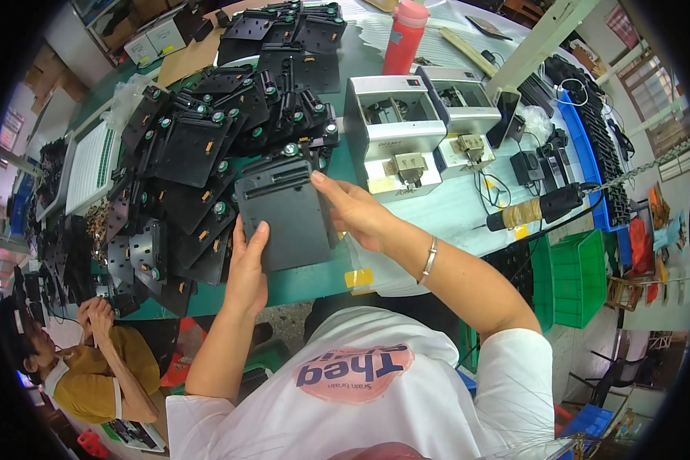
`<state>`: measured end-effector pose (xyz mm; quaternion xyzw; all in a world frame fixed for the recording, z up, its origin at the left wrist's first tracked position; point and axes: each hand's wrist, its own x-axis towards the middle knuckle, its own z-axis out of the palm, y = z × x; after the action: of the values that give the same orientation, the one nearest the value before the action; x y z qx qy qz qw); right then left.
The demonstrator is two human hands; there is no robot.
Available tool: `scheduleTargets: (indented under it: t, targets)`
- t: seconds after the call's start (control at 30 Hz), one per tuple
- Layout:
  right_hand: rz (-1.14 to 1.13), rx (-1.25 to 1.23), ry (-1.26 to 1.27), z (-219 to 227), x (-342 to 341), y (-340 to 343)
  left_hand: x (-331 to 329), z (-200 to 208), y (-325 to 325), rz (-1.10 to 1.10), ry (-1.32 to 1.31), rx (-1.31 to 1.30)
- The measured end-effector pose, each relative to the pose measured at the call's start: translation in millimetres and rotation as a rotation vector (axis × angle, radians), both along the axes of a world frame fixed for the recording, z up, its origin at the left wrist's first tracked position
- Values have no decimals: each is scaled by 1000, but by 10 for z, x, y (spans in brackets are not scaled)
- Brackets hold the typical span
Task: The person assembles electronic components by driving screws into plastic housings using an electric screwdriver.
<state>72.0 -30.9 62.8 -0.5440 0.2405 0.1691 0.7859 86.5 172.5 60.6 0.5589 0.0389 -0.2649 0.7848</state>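
Matt dark-grey plastic plate (284, 218)

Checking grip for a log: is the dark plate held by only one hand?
No: the left hand grips the plate at its lower left edge, and the right hand holds its right edge.

We are reaching both bare forearms up from the lower edge of the frame toward its centre. Our left hand (247, 264) is rising almost straight from lower centre-left, fingers pressed together and pointing up, thumb alongside, flat against what it is gripping. Our right hand (353, 208) is coming in diagonally from the lower right, wrist bent, fingers curling leftward and closing in a grip. Short white sleeves are covering our upper arms at the bottom of the frame.
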Motion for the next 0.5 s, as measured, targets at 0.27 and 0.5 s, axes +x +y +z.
scheduleTargets:
  t: [0.27,0.5]
  targets:
    - [169,87,-21,-34,105,3,145,52,63,21,55,36]
    - [158,102,-74,-192,-52,14,47,168,90,24,79,97]
